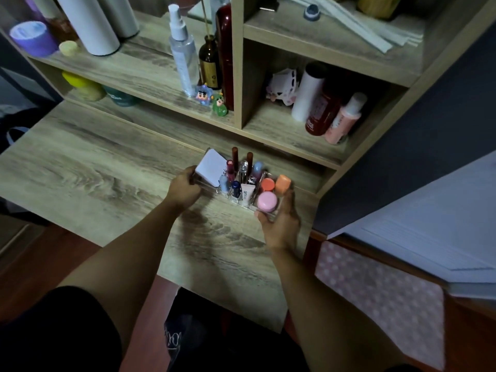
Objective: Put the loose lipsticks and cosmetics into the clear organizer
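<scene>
**Organizer loaded, both hands on its ends**

The clear organizer (264,212) sits on the bench (88,167), toward its far right edge, just in front of the shelf unit (239,76). It looks full: upright lipsticks (235,156) and small bottles in the middle slots, a white card (212,167) at the left end, a pink jar (267,201) and two orange-capped jars (283,183) at the right. No loose cosmetics show on the bare wood around it.

The left hand (185,185) is clamped on the organizer's left end, the right hand (280,224) on its right front corner, fingers curled round the wall. The filling seems done; this looks like the final positioning. The next move calls for an even, level slide or lift, since the tall tubes could topple.
</scene>
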